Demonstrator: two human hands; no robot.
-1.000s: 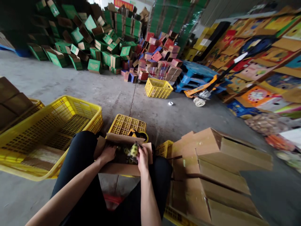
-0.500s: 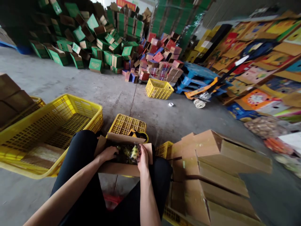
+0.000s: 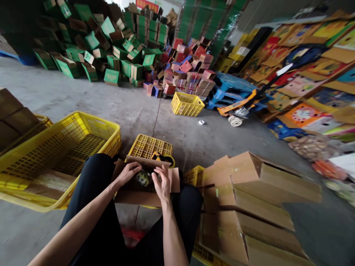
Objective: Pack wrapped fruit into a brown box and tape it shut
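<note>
An open cardboard box (image 3: 138, 198) lies between my knees on a yellow crate. Inside it are greenish items in shiny clear wrap (image 3: 143, 178); their kind is too small and dark to make out. My left hand (image 3: 129, 173) reaches over the box's left side, fingers stretched toward its far wall, gripping nothing visible. Above the right half of the box is my right hand (image 3: 162, 181), with thumb and fingers apart and nothing between them. A yellow and black tape dispenser (image 3: 165, 159) sits just beyond the box's far flap, on the yellow crate (image 3: 148, 144).
To my left stands a large yellow crate (image 3: 102, 129) with a cardboard piece inside. Stacked open cartons (image 3: 249, 199) are close on my right. Farther off are a small yellow crate (image 3: 187, 104), a pallet jack (image 3: 244, 107), blue pallets (image 3: 233, 87) and heaped green boxes (image 3: 112, 75).
My right hand has let go of the plastic-wrapped greenish item, which now lies in the box. My left hand has risen out of the box toward its far edge.
</note>
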